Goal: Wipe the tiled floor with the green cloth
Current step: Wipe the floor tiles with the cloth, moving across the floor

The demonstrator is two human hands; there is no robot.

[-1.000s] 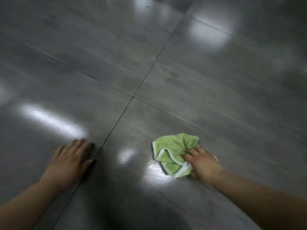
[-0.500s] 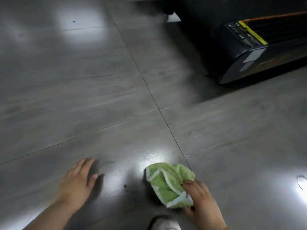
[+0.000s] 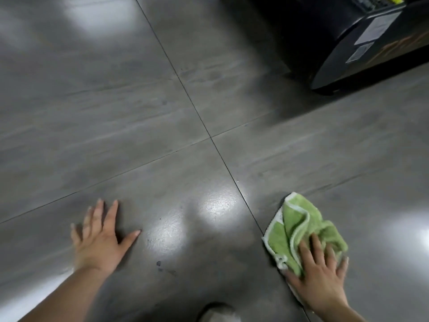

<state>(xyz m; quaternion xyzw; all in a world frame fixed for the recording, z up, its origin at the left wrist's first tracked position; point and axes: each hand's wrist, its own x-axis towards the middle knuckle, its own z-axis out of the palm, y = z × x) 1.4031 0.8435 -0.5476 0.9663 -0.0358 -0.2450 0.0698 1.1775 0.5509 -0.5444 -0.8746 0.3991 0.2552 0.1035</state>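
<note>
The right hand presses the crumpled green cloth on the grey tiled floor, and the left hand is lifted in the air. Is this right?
Not quite. The head view shows the left hand resting flat on the grey tiled floor, not lifted. The right hand does press the crumpled green cloth.

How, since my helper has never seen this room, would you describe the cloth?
From the black machine at top right, follow the grey floor down to the right hand. The cloth lies crumpled under it, the only green thing there, with white edging.
</note>
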